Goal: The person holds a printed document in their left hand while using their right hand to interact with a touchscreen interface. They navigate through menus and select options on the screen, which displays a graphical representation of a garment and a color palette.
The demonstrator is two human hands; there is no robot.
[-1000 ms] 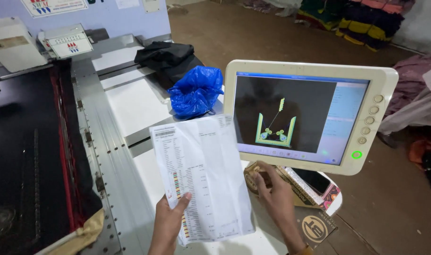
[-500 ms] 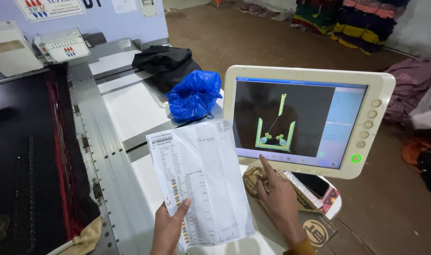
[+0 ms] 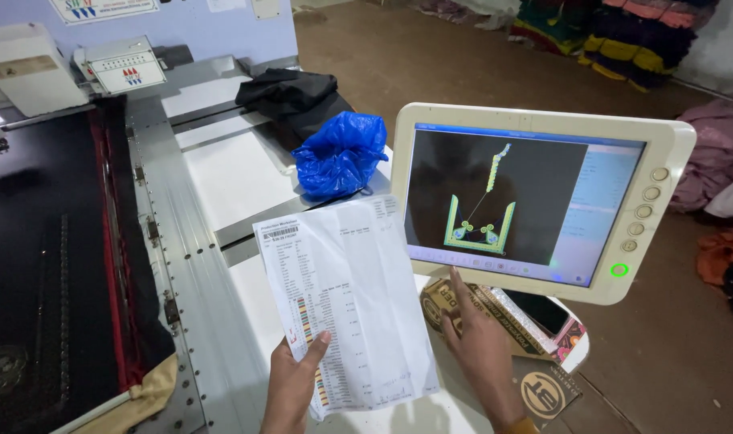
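Observation:
My left hand (image 3: 292, 386) grips the lower edge of a creased white printed sheet (image 3: 346, 297) with a column of small colour swatches, holding it upright over the white table. My right hand (image 3: 480, 350) has its index finger stretched out, the tip at the bottom edge of a cream-framed touch screen (image 3: 535, 201). The screen shows a green and yellow pattern on a black field, with round buttons and a lit green one down its right side.
A blue plastic bag (image 3: 340, 154) and a black cloth bundle (image 3: 294, 98) lie on the white table (image 3: 230, 173). Black fabric (image 3: 37, 249) is stretched on the metal-railed machine bed at left. Boxes and a phone (image 3: 543, 312) sit under the screen. Fabric piles line the brown floor.
My right hand has risen from the boxes below the screen, and its index finger now reaches the screen's bottom edge. The sheet stays in my left hand. The view has shifted closer.

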